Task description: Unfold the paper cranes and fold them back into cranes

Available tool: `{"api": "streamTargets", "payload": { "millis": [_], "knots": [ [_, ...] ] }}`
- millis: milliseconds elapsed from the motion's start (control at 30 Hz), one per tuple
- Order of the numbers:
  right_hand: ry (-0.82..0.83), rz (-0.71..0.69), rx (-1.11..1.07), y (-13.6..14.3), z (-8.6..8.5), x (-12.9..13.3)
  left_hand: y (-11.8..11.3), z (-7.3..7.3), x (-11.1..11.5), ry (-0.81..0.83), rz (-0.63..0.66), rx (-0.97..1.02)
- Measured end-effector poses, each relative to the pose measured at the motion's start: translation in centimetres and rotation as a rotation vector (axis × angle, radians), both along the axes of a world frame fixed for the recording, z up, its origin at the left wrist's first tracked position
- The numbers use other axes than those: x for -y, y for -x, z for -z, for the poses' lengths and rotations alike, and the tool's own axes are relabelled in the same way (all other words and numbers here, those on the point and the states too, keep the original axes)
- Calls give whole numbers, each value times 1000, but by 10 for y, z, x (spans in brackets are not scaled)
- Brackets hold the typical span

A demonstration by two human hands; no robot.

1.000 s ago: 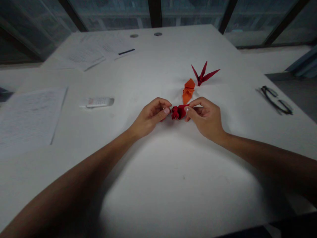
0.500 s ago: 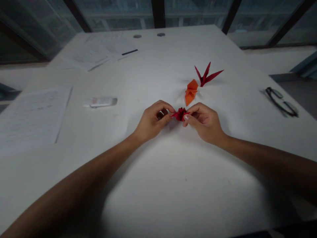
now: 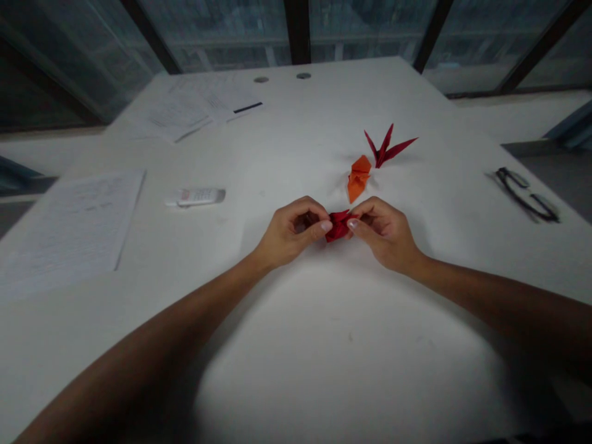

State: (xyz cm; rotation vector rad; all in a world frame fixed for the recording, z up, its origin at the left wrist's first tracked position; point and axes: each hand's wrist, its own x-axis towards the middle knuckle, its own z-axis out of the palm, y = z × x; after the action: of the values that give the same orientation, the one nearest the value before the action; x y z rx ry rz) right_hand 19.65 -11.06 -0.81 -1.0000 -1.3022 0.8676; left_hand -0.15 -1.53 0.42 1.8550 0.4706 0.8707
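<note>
A small red folded paper (image 3: 337, 228) is held between both hands just above the white table (image 3: 300, 345). My left hand (image 3: 296, 228) pinches its left side between thumb and fingers. On the right side, my right hand (image 3: 382, 231) grips it the same way, and the fingertips hide part of the folds. Right behind the hands lies an orange origami piece (image 3: 359, 177) with pointed ends. Beyond that stands a dark red origami piece (image 3: 385, 151) with several long thin points spread upward.
Black-framed glasses (image 3: 527, 194) rest at the right edge. To the left are a white remote-like object (image 3: 200, 197) and a printed sheet (image 3: 74, 228). More papers (image 3: 180, 111) with a dark strip (image 3: 248, 107) lie at the back left, before the windows.
The red paper has changed shape between my fingers: its crumpled-looking middle now shows broader, flatter faces. My left fingers have moved closer in on it. The whole view has shifted slightly.
</note>
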Motion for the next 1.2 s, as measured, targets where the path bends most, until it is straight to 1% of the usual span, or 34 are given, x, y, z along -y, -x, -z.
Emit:
{"api": "streamTargets", "payload": {
  "millis": [100, 167, 267, 367, 500, 700, 767, 867, 933, 1000, 1100, 1200],
  "knots": [
    [9, -8, 0, -1, 0, 0, -1, 0, 1, -48, 14, -38],
    [8, -16, 10, -1, 1, 1, -1, 1, 0, -29, 4, -37],
    [-1, -28, 26, -2, 0, 1, 0, 2, -2, 73, 15, -29],
    [-12, -38, 35, -2, 0, 1, 2, 2, -4, 181, 76, -42],
    [-25, -57, 47, -2, 1, 2, 3, 1, -5, 244, 135, -53],
    [-24, -93, 76, -2, 2, 4, 1, 1, -3, 255, 135, -60],
    [-23, -90, 67, -1, 2, 3, 1, 3, -2, 208, 124, -83],
    [-5, -65, 40, -1, 2, 2, 0, 5, 0, 73, 55, -94],
    [19, -19, 0, -1, 1, -2, -1, 6, -1, 39, -33, -67],
    [47, 48, -53, -3, 2, -7, -2, 7, -3, 81, -124, -3],
    [99, 131, -152, -7, 6, -15, -3, 9, -10, 177, -220, 105],
    [127, 155, -205, -10, 10, -20, -4, 11, -17, 288, -288, 196]
  ]
}}
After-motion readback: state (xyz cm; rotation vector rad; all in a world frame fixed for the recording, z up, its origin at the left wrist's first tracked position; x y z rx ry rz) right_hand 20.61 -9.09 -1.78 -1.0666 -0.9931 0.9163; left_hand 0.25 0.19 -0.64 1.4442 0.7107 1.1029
